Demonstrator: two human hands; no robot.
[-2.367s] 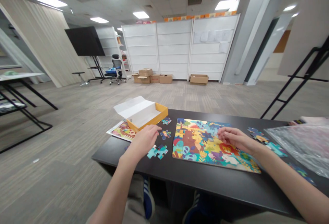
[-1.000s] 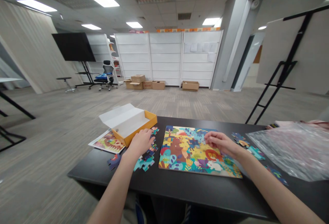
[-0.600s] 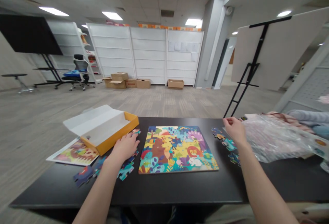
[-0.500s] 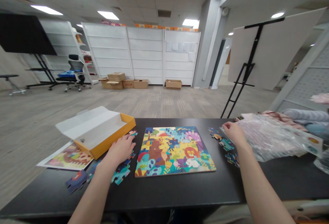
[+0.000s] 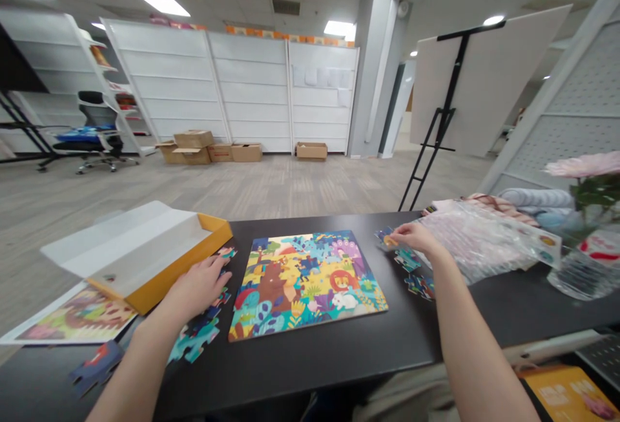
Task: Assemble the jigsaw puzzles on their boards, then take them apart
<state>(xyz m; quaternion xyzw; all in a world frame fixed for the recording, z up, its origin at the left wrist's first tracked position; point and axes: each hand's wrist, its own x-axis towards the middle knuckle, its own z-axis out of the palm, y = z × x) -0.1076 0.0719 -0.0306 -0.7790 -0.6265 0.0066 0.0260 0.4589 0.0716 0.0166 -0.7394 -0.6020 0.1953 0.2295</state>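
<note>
Black table [image 5: 310, 357], left hand [image 5: 197, 287] spread over puzzle pieces [image 5: 199, 339], right hand [image 5: 415, 238] with narrowed grip, hold unclear

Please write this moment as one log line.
Left hand: open over left pieces | right hand: at right pieces, grip unclear | puzzle: between hands | box: open

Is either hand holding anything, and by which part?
The right hand is at the edge of a puzzle piece, grip unclear; the left hand shows no hold.
</note>
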